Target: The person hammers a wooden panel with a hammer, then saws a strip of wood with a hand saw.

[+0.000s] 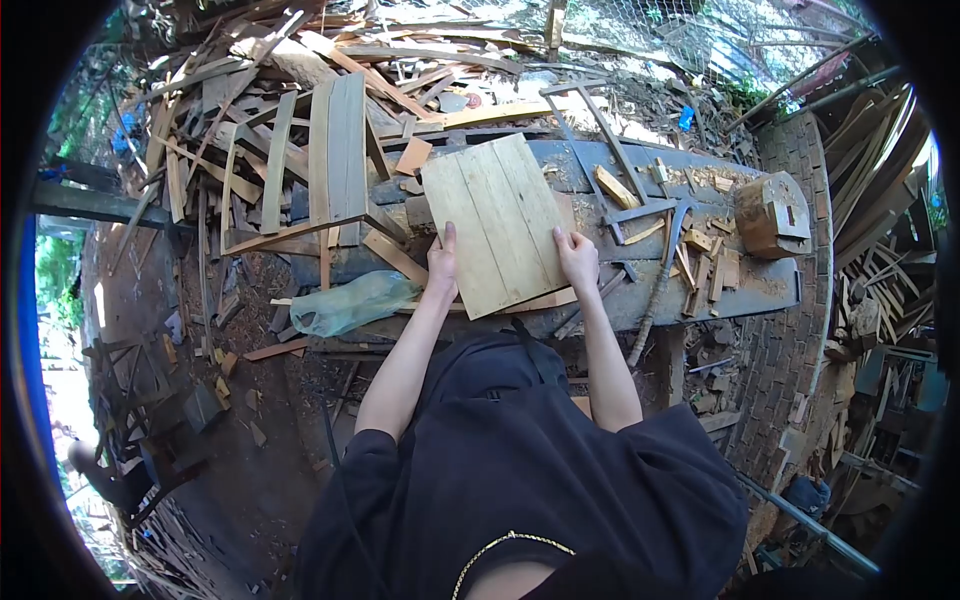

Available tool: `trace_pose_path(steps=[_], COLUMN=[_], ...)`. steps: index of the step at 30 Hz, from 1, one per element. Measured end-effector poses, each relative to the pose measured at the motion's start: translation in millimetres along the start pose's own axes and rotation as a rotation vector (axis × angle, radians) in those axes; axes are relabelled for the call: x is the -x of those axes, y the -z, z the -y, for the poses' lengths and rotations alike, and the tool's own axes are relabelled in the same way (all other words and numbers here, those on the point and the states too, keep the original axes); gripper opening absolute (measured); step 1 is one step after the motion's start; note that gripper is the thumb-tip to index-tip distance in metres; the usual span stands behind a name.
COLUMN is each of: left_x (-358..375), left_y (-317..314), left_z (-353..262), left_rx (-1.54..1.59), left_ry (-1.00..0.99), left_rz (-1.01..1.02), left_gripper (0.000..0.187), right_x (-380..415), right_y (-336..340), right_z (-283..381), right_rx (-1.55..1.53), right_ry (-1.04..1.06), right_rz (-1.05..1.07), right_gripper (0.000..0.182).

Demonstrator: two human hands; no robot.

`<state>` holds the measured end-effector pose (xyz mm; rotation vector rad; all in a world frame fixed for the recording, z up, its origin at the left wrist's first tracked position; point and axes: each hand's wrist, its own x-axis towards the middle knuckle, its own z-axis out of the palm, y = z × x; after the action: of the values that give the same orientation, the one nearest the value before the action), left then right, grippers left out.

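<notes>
A pale wooden panel (495, 225), with seams running along its length, is held up tilted over the workbench. My left hand (443, 262) grips its left edge, thumb on the face. On the opposite edge, my right hand (577, 258) holds it the same way; the fingers behind the panel are hidden. Beneath lies the dark workbench (740, 290), scattered with shavings. A greenish plastic bag (355, 303) sits near my left forearm. To the right of my right hand lie a long-handled tool (660, 275) and a metal framing square (610, 165).
A slatted wooden piece (335, 150) stands at the bench's left end, before a heap of scrap boards (240, 90). A wood block (772, 215) with a slot sits at the right end. Small offcuts (715, 275) lie nearby. A brick edging (800, 330) runs along the right.
</notes>
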<state>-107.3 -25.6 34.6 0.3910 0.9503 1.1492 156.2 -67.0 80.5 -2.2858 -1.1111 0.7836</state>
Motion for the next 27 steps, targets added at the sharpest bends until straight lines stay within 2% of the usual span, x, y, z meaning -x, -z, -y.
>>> trace_pose_path(steps=[2, 3, 5, 8, 13, 15, 19, 22, 24, 27], left_x=[-4, -8, -10, -3, -1, 2, 9, 12, 13, 8], left_y=[20, 32, 51, 57, 49, 47, 50, 55, 54, 58], left_z=[15, 28, 50, 51, 46, 44, 43, 50, 53, 53], left_rx=[-0.07, -0.075, -0.157, -0.24, -0.197, -0.269, -0.178, -0.096, -0.104, -0.225], left_ry=[0.048, 0.052, 0.049, 0.074, 0.131, 0.134, 0.106, 0.142, 0.256, 0.221], left_rz=[-0.048, -0.088, -0.109, -0.125, -0.14, -0.136, -0.124, -0.141, -0.136, -0.153], left_gripper=[0.055, 0.049, 0.049, 0.052, 0.057, 0.059, 0.06, 0.067, 0.074, 0.08], right_x=[11, 15, 15, 17, 6, 6, 22, 19, 17, 18], right_y=[-11, -17, -47, -66, -69, -64, -48, -60, -72, -68], right_z=[-2, -9, -42, -66, -59, -51, -29, -45, -53, -48], right_rx=[0.016, 0.02, 0.001, -0.008, -0.108, -0.095, -0.043, -0.064, 0.092, 0.098], right_ry=[-0.05, -0.06, -0.052, -0.035, 0.006, -0.029, -0.08, -0.062, -0.038, -0.064], right_rz=[0.007, 0.015, 0.03, 0.018, -0.047, 0.026, -0.008, 0.025, -0.059, 0.015], right_gripper=[0.062, 0.062, 0.064, 0.064, 0.065, 0.066, 0.067, 0.069, 0.071, 0.073])
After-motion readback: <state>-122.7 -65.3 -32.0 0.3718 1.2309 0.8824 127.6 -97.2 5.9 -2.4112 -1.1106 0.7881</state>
